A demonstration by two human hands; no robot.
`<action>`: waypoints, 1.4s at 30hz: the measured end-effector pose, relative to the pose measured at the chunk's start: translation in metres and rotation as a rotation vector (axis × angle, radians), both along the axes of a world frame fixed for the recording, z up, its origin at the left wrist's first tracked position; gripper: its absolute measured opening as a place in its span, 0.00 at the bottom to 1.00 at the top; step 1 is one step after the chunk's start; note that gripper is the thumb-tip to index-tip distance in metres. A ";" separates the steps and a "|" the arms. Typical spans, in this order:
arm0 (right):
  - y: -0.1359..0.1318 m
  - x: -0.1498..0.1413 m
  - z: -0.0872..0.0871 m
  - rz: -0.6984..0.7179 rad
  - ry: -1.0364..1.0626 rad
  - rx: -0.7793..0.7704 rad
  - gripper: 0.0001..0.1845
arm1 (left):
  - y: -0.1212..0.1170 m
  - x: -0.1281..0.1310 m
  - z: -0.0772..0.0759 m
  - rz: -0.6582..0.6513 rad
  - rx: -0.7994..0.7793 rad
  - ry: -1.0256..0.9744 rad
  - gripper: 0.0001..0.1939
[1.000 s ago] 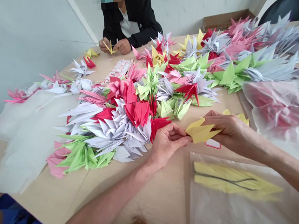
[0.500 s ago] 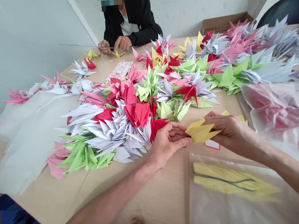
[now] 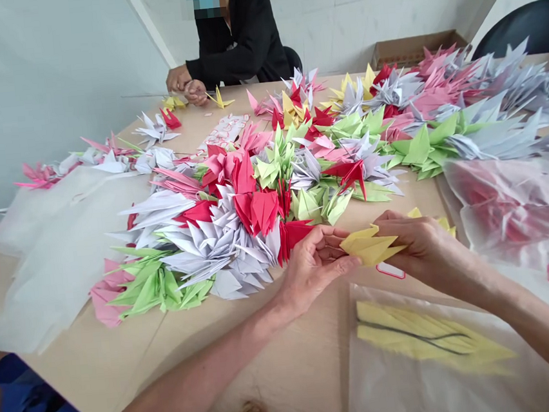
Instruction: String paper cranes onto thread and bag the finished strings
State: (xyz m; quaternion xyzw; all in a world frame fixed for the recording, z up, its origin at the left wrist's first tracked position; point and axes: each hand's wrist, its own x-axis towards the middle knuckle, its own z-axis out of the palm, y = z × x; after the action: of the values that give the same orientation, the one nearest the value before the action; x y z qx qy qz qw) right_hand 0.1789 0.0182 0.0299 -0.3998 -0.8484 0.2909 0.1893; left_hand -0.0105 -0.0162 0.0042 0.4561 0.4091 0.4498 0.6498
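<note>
Between my two hands is a yellow folded paper crane (image 3: 370, 246), its pointed ends toward the right. The thumb and fingers of my left hand (image 3: 312, 264) pinch its left edge. My right hand (image 3: 416, 234) grips it from the right and behind; most of those fingertips are hidden. More yellow paper points (image 3: 444, 223) show behind my right hand. Below, a clear plastic bag (image 3: 394, 395) holds a flat stack of yellow folded paper (image 3: 427, 334) with a dark cord across it. A red-bordered label (image 3: 391, 270) lies just under the crane.
Heaps of white (image 3: 210, 244), red (image 3: 258, 211), green (image 3: 158, 285) and pink paper cranes cover the table's middle and far right. Translucent sheets (image 3: 63, 233) lie at left, a bag of red paper (image 3: 512, 209) at right. Across the table, a person's hands (image 3: 188, 85) work near a yellow crane (image 3: 219, 99).
My hands keep hold of the yellow crane, with my left thumb slightly farther over it. The person opposite has drawn their hands left, leaving a yellow crane on the table.
</note>
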 end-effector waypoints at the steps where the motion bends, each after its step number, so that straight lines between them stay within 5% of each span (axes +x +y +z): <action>1: 0.000 0.000 0.000 0.011 -0.004 0.010 0.08 | 0.000 0.000 0.000 0.008 -0.004 0.015 0.16; 6: 0.006 0.008 0.007 0.138 -0.086 0.122 0.05 | 0.003 -0.004 -0.004 0.035 -0.021 0.083 0.14; 11: 0.020 0.039 0.011 0.123 -0.149 0.234 0.35 | 0.005 -0.008 -0.006 0.041 -0.005 0.147 0.13; 13: 0.024 0.049 0.009 0.082 -0.212 0.228 0.39 | 0.005 -0.009 -0.005 0.032 0.001 0.174 0.13; 21: 0.032 0.044 0.010 0.069 -0.147 0.146 0.13 | 0.002 -0.006 0.000 -0.004 0.089 0.338 0.15; 27: 0.026 0.041 0.018 0.016 -0.171 0.217 0.08 | -0.005 0.000 0.004 -0.021 0.262 0.621 0.36; 35: 0.014 0.039 0.019 -0.026 -0.327 0.317 0.08 | -0.008 0.000 0.002 -0.054 0.488 0.796 0.26; 39: 0.013 0.038 0.019 -0.109 -0.397 0.193 0.02 | -0.006 0.000 0.002 -0.063 0.545 0.813 0.22; 42: 0.015 0.038 0.025 -0.152 -0.410 0.067 0.08 | -0.004 0.001 0.003 -0.042 0.522 0.806 0.22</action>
State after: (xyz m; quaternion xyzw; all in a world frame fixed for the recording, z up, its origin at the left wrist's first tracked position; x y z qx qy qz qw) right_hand 0.2166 0.0328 0.0552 -0.5068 -0.8458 0.1600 0.0471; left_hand -0.0097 -0.0202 0.0068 0.7502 0.4926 0.3115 0.3122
